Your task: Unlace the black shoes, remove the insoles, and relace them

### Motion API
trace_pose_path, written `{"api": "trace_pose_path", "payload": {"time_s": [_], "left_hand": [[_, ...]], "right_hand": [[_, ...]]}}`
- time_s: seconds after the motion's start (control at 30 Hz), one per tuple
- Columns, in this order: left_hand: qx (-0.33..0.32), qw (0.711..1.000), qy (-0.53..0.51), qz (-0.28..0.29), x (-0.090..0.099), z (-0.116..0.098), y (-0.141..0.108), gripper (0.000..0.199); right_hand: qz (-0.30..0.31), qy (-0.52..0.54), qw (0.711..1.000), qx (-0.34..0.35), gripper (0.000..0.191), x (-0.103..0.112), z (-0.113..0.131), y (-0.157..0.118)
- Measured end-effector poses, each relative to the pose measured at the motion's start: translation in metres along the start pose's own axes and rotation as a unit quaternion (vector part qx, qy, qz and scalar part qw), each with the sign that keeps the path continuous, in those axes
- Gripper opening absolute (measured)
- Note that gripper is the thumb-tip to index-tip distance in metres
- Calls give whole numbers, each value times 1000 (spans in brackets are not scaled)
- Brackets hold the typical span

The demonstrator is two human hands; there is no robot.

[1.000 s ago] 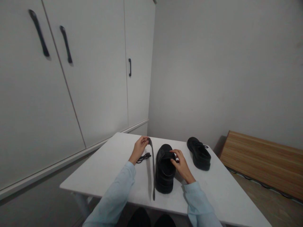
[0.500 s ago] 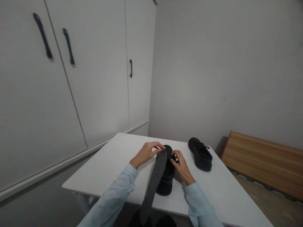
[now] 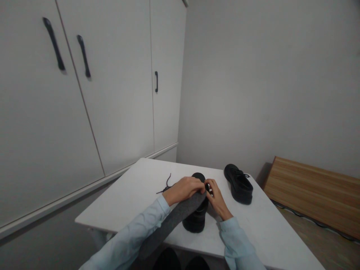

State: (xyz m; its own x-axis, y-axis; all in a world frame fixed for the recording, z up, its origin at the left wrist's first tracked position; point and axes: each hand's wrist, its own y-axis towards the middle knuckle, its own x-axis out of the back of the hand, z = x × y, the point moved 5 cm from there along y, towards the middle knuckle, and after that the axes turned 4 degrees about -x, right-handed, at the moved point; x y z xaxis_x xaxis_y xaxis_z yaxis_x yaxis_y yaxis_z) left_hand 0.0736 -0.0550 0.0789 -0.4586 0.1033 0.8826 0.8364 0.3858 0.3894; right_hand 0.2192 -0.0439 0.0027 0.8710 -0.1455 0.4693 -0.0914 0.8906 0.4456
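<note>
A black lace-up shoe [image 3: 195, 221] stands on the white table in front of me, its heel toward me. My left hand [image 3: 187, 187] is closed over the shoe's opening, its fingers on the end of a long, flat, dark grey strip [image 3: 171, 221] that looks like felt or fabric. From there the strip slants down to the left, over the shoe's side and past the table edge. My right hand [image 3: 214, 197] pinches the right upper edge of the shoe, its fingertips beside the strip's end. A loose black shoelace [image 3: 167, 186] lies left of the shoe.
Another black lace-up shoe [image 3: 239, 183] stands at the right rear of the white table [image 3: 126, 198]. White cupboard doors [image 3: 120, 93] with dark handles rise on the left. A wood-grained board [image 3: 315, 191] leans at the right, with a dark cable along the floor below it.
My left hand has moved right and closed over the shoe, bringing the strip's upper end to my right fingers. The strip's lower end has swung left. The loose lace now shows.
</note>
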Motion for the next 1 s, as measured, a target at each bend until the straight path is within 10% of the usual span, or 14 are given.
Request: {"api": "trace_pose_path", "payload": {"time_s": [1.0], "left_hand": [[37, 948, 161, 272, -26, -11, 32, 26]], "right_hand": [[-6, -4, 1000, 0, 20, -1, -5, 0]]}}
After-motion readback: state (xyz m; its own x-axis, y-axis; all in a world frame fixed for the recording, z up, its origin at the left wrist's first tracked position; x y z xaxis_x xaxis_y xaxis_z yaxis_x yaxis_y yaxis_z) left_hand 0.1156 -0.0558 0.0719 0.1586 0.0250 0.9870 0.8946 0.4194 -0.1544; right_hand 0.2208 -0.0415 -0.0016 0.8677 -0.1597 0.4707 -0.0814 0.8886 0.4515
